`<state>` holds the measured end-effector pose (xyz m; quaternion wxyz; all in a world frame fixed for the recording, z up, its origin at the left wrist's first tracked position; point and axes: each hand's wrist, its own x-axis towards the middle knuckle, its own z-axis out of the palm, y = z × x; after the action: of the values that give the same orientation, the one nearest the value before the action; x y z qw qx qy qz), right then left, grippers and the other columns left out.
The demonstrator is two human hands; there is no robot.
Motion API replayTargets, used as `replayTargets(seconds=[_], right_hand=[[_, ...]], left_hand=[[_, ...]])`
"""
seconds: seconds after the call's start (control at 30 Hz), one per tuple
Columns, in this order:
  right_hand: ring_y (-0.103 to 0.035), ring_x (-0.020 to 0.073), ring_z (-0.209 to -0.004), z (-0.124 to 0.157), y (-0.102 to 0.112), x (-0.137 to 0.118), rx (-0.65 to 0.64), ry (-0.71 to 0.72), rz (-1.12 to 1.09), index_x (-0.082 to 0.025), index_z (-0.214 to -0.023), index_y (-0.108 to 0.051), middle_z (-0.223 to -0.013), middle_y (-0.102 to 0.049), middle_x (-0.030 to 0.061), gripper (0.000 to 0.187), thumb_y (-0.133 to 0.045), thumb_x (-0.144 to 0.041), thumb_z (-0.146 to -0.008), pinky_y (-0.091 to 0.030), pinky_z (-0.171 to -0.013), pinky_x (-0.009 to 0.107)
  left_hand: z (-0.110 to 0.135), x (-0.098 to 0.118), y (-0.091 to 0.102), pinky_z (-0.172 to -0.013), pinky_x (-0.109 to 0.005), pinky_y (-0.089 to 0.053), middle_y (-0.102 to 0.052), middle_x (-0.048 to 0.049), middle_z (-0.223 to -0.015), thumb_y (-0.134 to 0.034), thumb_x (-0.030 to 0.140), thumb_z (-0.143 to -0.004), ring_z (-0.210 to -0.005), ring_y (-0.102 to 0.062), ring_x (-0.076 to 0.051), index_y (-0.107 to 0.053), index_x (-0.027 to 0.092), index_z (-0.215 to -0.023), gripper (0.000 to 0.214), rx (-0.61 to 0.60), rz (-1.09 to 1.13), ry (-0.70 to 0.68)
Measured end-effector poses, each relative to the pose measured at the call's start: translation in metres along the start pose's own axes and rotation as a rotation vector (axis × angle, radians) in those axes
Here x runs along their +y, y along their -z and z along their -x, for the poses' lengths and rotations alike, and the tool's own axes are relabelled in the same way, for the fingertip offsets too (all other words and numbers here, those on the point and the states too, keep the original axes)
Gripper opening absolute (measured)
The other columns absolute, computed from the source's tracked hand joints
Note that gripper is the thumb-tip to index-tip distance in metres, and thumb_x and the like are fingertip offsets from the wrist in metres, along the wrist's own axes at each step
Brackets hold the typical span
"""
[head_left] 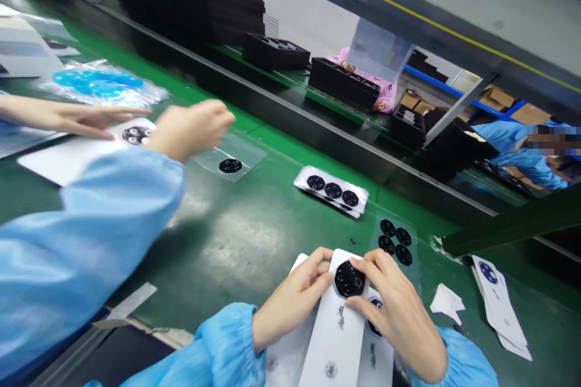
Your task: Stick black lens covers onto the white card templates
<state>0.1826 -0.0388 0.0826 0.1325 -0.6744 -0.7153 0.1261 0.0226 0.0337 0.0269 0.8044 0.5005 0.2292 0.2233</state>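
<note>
Green matting covers a long workbench [254, 236], with a dark rail along its far edge and black trays [345, 81] stacked beyond it, where other people in blue and pink smocks sit. At the near edge the left hand [295, 299] has its fingers curled, thumb and forefinger pinching the top left corner of a white panel [333, 332]. The right hand [402, 311] is bent over the panel's right side, its thumb and fingertips closed against a black round piece [349, 279] – pressing it down, it seems, though the grip is partly hidden. That piece sits at the panel's far end, between the two thumbs. Just beyond the right hand's fingers lies a clear film of four black discs [394, 240], and farther left a packet of three discs [331, 190]. On the left a co-worker's blue sleeve [86, 224] reaches across – their hands over another panel.
</note>
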Motion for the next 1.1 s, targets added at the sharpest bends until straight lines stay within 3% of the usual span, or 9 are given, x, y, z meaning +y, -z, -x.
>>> replayTargets(seconds=[0.83,1.1], right_hand=[[-0.053,0.0218,-0.086,-0.0025,-0.0029,-0.0056,-0.028,-0.017,0.053,-0.02,-0.107,-0.05,-0.093,-0.051,0.0041,0.038,-0.067,-0.008,-0.075,-0.053,-0.069,0.038],[-0.054,0.0222,-0.09,-0.002,-0.0066,-0.0018,-0.012,-0.035,0.004,-0.021,-0.116,-0.049,-0.098,-0.051,0.0047,0.049,-0.068,-0.005,-0.073,-0.053,-0.074,0.038]], left_hand=[[-0.0047,-0.0039,-0.002,-0.054,-0.021,-0.041,-0.061,0.0003,-0.081,-0.056,0.044,-0.084,-0.065,-0.056,-0.012,-0.045,0.02,-0.099,0.03,0.056,0.079,0.017],[-0.0055,-0.0046,-0.0021,-0.054,-0.021,-0.042,-0.063,-0.0002,-0.08,-0.057,0.043,-0.084,-0.063,-0.055,-0.011,-0.045,0.018,-0.097,0.03,0.049,0.108,-0.011]])
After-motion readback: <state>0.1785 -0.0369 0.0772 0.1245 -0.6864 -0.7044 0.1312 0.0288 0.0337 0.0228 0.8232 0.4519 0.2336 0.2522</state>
